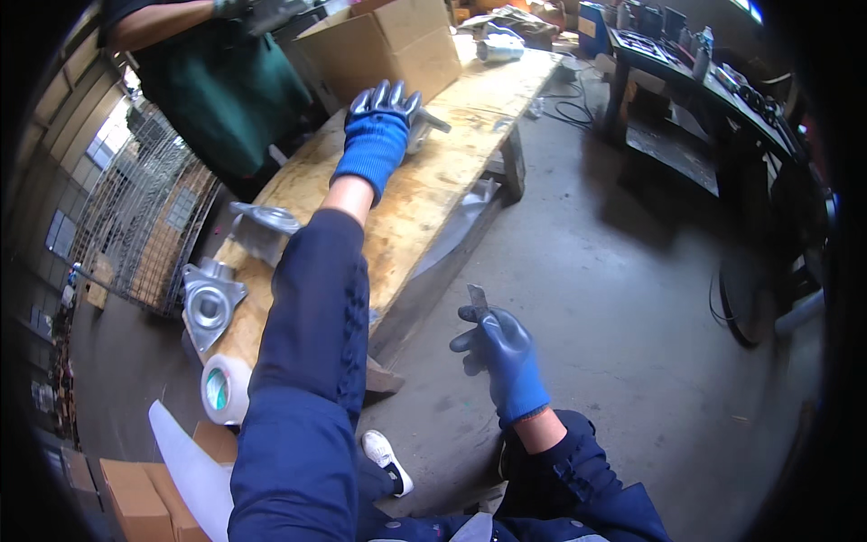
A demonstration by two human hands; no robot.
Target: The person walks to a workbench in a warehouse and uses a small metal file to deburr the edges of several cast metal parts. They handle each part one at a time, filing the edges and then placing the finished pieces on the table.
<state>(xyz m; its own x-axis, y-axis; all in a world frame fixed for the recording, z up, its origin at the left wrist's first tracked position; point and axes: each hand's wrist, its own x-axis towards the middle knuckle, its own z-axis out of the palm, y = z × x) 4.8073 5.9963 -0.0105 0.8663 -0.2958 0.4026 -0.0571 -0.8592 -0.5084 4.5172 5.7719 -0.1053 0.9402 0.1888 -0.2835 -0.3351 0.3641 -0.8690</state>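
Note:
My left hand (379,122), in a blue knit glove with a dark coated palm, reaches far across the wooden table. Its fingers are stretched out, next to a metal part (435,122) that the hand partly hides. Whether the hand touches that part, I cannot tell. Lower right, off the table's side, my right hand (501,352) is closed in a matching glove. A thin, flat, greyish strip like a blade (477,295) sticks up from its fingers. Nearer on the table lie a silver flanged metal part (210,307) and another shiny bracket-like part (264,221).
The plywood table (397,244) holds a cardboard box (388,50), a metal cylinder (499,45) and a roll of tape (226,388). A person in a green apron (221,104) stands across it. Cartons (144,501) sit lower left; a dark workbench (673,68) stands right.

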